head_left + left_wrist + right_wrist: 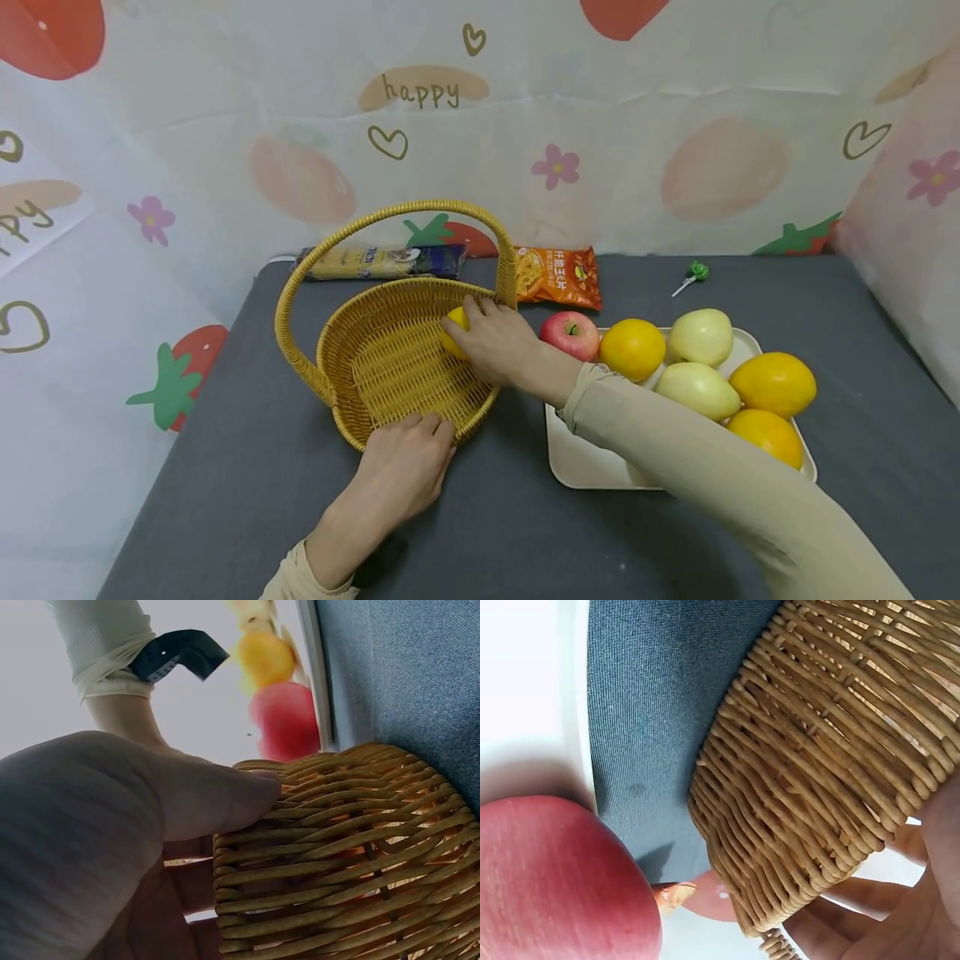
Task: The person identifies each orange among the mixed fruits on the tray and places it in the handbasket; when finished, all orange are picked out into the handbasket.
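Observation:
A yellow wicker basket (408, 387) with a tall arched handle stands on the dark table. At its near rim my left hand (408, 462) grips the edge; in the left wrist view the thumb (232, 799) lies on the outer wall and the other fingers are inside. My right hand (502, 342) reaches over the right rim, its fingers curled round an orange (454, 333) within the basket. The hand partly covers this fruit, and the right wrist view shows only the fingers (874, 896) beyond the woven wall.
Right of the basket, a white tray (566, 462) bears a red apple (570, 335), several oranges (632, 350) and pale green pears (697, 390). Behind lie a noodle packet (382, 262), an orange snack bag (558, 277) and a green lollipop (697, 271). A printed cloth hangs at the back.

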`<move>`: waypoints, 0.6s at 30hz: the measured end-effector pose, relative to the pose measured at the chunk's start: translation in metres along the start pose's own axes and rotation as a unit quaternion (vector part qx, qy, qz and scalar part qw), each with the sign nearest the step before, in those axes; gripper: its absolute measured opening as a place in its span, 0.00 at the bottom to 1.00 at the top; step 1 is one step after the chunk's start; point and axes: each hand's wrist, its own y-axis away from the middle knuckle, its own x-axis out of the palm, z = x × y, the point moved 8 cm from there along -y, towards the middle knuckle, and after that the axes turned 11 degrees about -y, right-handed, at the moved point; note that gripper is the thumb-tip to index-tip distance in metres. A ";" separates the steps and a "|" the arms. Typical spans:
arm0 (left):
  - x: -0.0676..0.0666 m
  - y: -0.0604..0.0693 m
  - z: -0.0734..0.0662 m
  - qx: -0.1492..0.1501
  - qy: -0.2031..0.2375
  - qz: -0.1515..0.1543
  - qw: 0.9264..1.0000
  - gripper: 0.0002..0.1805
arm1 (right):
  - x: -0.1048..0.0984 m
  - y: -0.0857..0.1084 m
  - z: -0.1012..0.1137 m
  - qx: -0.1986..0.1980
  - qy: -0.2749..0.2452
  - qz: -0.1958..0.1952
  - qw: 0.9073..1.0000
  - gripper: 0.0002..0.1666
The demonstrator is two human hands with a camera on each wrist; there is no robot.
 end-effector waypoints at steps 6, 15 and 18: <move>-0.001 0.000 0.000 0.001 -0.004 -0.001 1.000 0.13 | -0.001 0.001 0.001 -0.003 -0.001 -0.001 1.000 0.28; -0.002 0.000 -0.001 0.000 -0.001 0.001 1.000 0.13 | -0.003 0.003 0.002 -0.008 -0.003 -0.007 1.000 0.29; -0.002 0.000 0.000 0.000 -0.003 0.001 1.000 0.12 | -0.005 0.003 0.002 -0.006 -0.007 -0.005 1.000 0.29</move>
